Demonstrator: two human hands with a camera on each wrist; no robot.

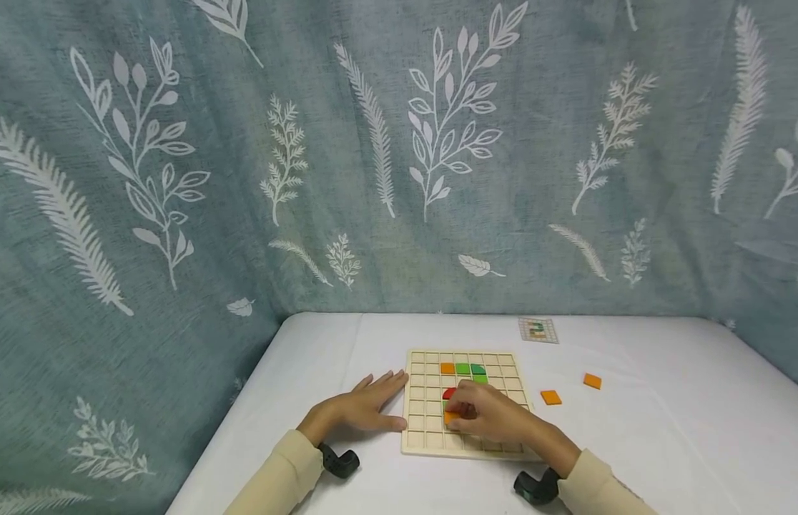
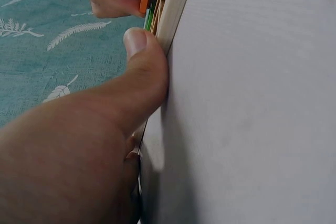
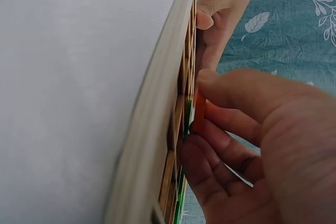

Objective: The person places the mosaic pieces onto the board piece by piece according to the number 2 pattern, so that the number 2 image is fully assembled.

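A wooden grid board [image 1: 417, 443] lies on the white table. My right hand [image 1: 492, 413] is over its middle and pinches an orange square tile [image 3: 199, 111] between thumb and fingers, held on edge close over the cells. Palm down at the board's left edge, my left hand [image 1: 367, 409] has its fingers spread, with the thumb [image 2: 142, 51] right at the rim. Along an upper row sit an orange tile [image 1: 447, 368], a light green tile [image 1: 462, 368] and a dark green tile [image 1: 478, 370]. Beside my right fingers a red piece [image 1: 449, 393] shows. The hand hides cells beneath it.
Two loose orange tiles, a nearer one [image 1: 550, 397] and a farther one [image 1: 592, 380], lie right of the board. Behind it is a small card [image 1: 538, 330] with a coloured grid pattern. A leaf-printed curtain [image 1: 386, 265] hangs along the table's back and sides.
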